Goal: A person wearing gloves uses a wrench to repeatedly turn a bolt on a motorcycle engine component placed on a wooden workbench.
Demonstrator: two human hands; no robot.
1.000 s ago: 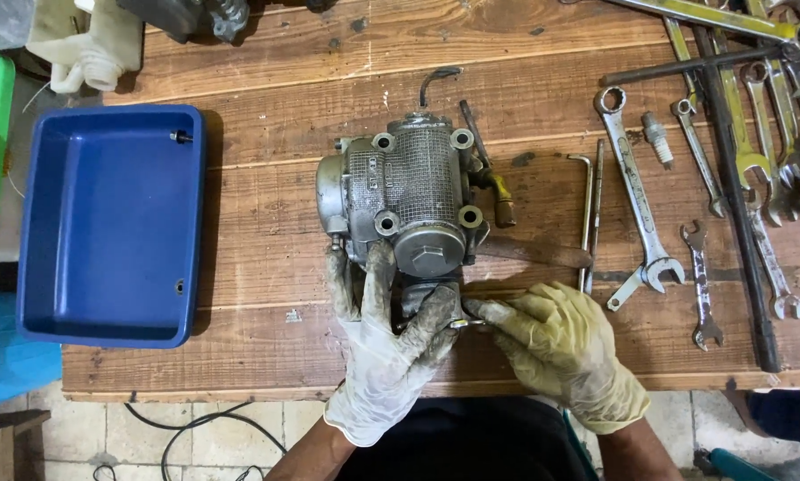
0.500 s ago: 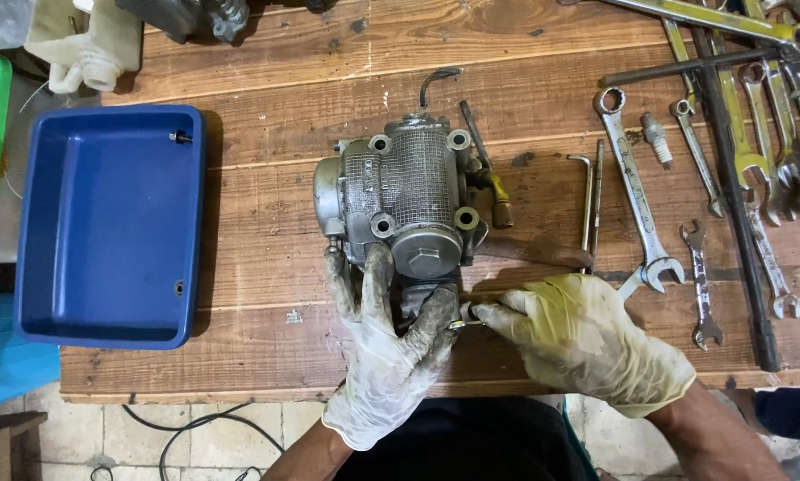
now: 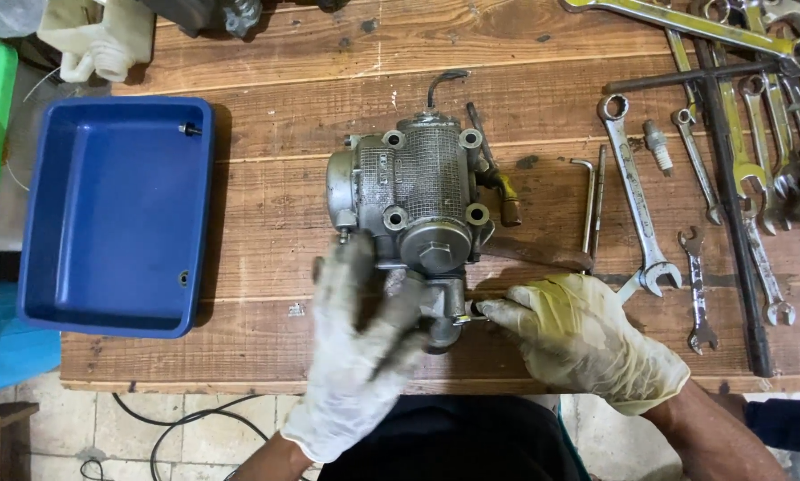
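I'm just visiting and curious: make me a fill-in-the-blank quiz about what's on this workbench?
1. The metal engine part lies on a ____ workbench.
2. The tray left of it is ____ in colour.
3. Both hands, left hand and right hand, wear ____.
4. The spanners lie to the ____ of the engine part.

Missing words: wooden; blue; gloves; right

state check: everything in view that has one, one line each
engine part: lying on the wooden bench, cover bolted on.
left hand: gloved, blurred, on the part's lower end.
right hand: gloved, fingertips pinching a small fitting at the part's lower right.
blue tray: open, nearly bare.
wrenches: lying loose, untouched.
spark plug: loose, on its side.
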